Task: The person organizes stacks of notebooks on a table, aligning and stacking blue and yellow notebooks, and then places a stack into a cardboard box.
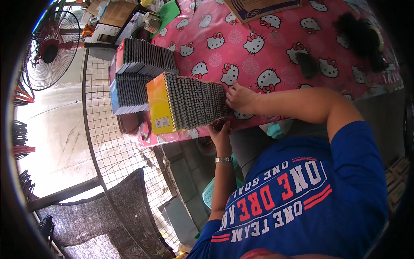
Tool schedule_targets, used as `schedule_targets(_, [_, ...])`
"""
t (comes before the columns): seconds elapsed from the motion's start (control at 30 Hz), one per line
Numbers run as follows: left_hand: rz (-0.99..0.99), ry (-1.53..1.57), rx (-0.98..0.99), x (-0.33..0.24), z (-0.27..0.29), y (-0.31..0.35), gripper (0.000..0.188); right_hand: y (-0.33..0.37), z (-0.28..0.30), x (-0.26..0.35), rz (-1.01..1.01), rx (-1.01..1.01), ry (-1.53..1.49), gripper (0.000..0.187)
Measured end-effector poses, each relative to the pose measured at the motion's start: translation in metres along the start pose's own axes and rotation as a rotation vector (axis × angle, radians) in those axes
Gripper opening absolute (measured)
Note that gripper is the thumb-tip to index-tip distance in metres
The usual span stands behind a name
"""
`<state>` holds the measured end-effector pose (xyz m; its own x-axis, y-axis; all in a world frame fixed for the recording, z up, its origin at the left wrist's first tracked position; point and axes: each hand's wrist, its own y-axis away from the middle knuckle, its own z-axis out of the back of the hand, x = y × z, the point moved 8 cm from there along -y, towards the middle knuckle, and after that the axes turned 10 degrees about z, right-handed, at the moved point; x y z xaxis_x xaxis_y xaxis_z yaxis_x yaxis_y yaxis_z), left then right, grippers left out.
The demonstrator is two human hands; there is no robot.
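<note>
A long row of spiral notebooks (pixel 196 101) stands packed on the table, with a yellow-orange cover facing out at its left end. At the row's right end, my right hand (pixel 242 98) is closed, its bent fingers against the last notebooks. What those fingers grip, if anything, is hidden. My left hand (pixel 221 131), with a metal watch on the wrist, is at the near right corner of the row by the table edge. Its thumb and fingers close round a small dark reddish thing (pixel 220 124) that I cannot make out.
Two more notebook stacks, one dark-edged (pixel 144 56) and one blue-covered (pixel 129 93), stand behind and left. The pink patterned tablecloth (pixel 276 43) carries a cardboard box (pixel 263 8) and a black fuzzy thing (pixel 358 36). A fan (pixel 50 54) and wire grid (pixel 103 125) are left.
</note>
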<state>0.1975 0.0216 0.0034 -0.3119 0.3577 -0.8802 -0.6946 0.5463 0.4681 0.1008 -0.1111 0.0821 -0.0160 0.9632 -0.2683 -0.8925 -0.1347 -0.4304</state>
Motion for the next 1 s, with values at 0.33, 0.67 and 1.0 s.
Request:
schedule_targets(0.33, [-0.045,-0.024,-0.025,0.002,-0.006,-0.001,0.039,0.012,-0.040,0.001,-0.055,0.564,-0.333,0.020])
schedule_targets(0.67, [-0.320,-0.469,-0.241,-0.016,0.000,0.004,0.051,-0.001,-0.039,0.008,-0.080,0.614,-0.437,0.017])
schedule_targets(1.0, [0.142,0.914,-0.002,0.074,0.135,-0.003,0.037,0.068,-0.012,-0.011,-0.244,0.199,-0.413,0.042])
